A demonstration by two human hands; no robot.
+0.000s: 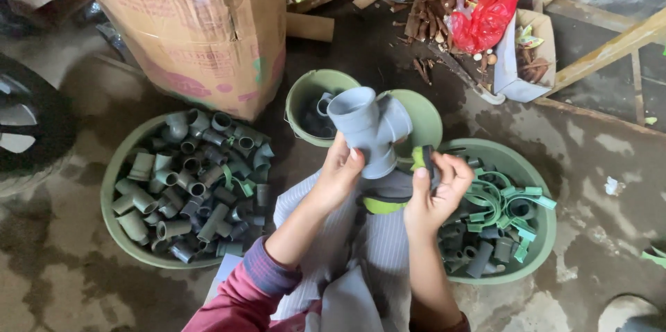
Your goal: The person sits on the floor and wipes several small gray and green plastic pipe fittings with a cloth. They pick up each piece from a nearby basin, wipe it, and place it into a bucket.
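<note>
Where concrete floor point(55, 283) lies wet: green basins point(114, 172), cardboard box point(201, 33), red bag point(485, 16).

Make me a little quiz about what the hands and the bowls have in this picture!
1. True or false: the left hand holds a grey pipe tee fitting.
2. What does the right hand pinch? A) a small green-and-black piece B) a spoon C) a red bag
3. Fill in: the left basin is full of grey pipe ____.

Key: 1 true; 2 A; 3 fittings.
</note>
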